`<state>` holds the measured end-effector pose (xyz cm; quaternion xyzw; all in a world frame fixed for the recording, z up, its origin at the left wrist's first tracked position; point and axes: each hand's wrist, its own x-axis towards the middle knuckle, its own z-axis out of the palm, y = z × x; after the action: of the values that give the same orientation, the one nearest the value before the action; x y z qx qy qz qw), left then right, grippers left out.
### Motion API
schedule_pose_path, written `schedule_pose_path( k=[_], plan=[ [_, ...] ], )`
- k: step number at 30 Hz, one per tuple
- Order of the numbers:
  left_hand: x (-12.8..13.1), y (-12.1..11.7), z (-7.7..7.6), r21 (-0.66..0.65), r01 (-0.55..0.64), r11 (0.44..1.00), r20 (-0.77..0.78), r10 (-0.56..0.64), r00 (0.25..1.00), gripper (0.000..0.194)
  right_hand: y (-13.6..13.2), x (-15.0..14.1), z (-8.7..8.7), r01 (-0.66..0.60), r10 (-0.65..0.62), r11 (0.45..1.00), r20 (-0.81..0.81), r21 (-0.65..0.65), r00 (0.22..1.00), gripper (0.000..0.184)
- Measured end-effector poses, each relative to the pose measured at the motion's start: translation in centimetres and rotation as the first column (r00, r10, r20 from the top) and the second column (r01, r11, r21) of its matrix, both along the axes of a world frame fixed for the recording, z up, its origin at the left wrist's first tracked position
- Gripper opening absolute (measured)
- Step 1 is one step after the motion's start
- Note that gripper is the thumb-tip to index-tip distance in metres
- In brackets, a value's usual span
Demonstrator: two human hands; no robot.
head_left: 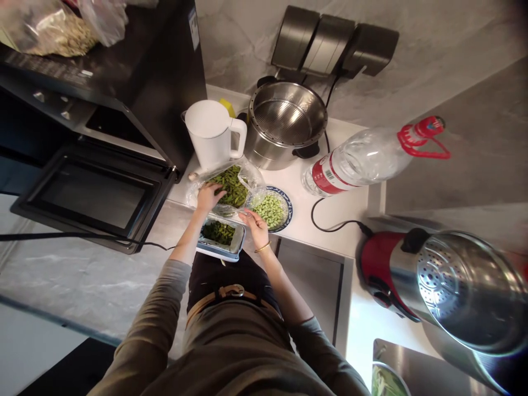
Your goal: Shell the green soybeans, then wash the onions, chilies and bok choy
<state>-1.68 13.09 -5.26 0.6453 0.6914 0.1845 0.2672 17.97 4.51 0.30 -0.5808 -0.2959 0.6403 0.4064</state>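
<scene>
Green bean pods, which look like edamame (233, 181), lie heaped in a clear plastic bag (253, 175) on the counter. My left hand (209, 197) rests at the near left side of the heap, thumb and fingers apart over the pods. To its right, my right hand (256, 224) has thumb and fingers pinched together by the bag's near edge; what sits between them is too small to make out. A blue-patterned plate (289, 206) of shelled green beans (269, 210) is just beyond that hand. Below both hands, a lined bin (240, 237) holds dark green pods or shells (218, 233).
Behind the bag stand a white pitcher (210, 137) and a steel steamer pot (284, 148). A large water bottle (355, 162) is to the right, near a red electric pot (379, 253). At left an oven door (99, 192) hangs open, with a cable (124, 238) crossing it.
</scene>
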Motion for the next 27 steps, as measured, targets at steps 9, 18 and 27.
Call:
schedule_pose_path(
  k=[9, 18, 27],
  plan=[
    [3.6, 3.7, -0.8, -0.174, -0.223, 0.959, -0.283, 0.168, 0.944, 0.032, -0.6, -0.7, 0.4, -0.070, 0.071, 0.997, 0.051, -0.009, 0.996, 0.030],
    [4.1, 4.2, -0.2, -0.218, -0.272, 0.937, -0.271, 0.210, 0.939, 0.028, -1.3, -0.6, 0.3, -0.036, 0.037, 0.999, 0.044, -0.033, 0.998, 0.029],
    [2.9, 3.5, -0.4, -0.147, -0.030, 0.989, -0.158, 0.006, 0.987, 0.028, -0.8, -1.6, 0.4, -0.058, 0.059, 0.997, 0.036, -0.043, 0.998, 0.028]
  ],
)
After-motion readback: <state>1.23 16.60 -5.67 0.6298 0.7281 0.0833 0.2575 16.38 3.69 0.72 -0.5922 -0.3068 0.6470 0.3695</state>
